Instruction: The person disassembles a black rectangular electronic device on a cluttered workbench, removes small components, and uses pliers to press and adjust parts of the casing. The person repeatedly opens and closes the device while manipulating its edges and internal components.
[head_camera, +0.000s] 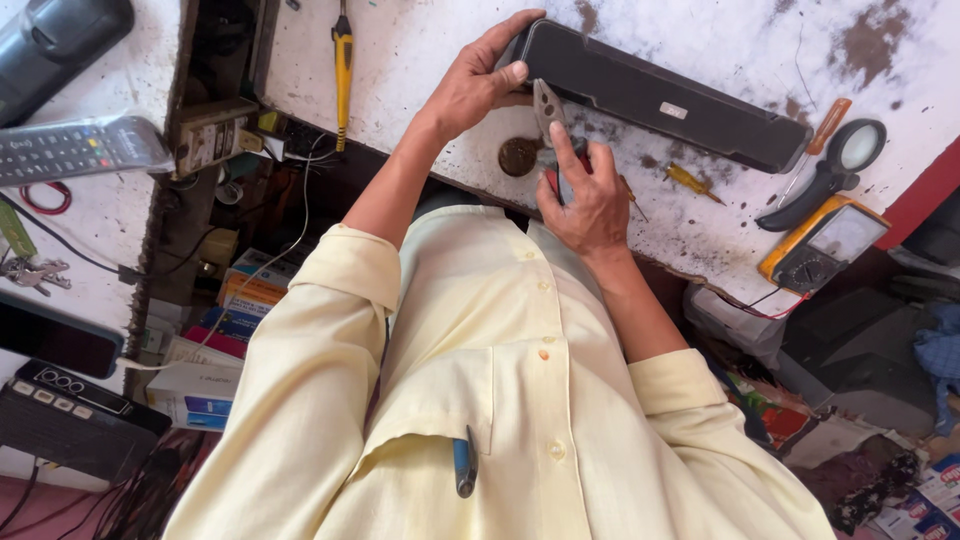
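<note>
L hand (478, 85) grips the black soundbar's (665, 98) end at 12 o'clock on the white bench (430, 40). R hand (585, 205) clamps pliers (549, 115) w/ red handles against it.

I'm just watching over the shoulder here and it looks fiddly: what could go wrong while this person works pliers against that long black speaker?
1. The pliers in the right hand press at the black speaker end; a slip could scratch the casing or nick the left hand gripping it.
2. The work sits near the bench edge, so the speaker might slide off.
3. The small yellow screwdriver nearby could get knocked to the floor.
</note>
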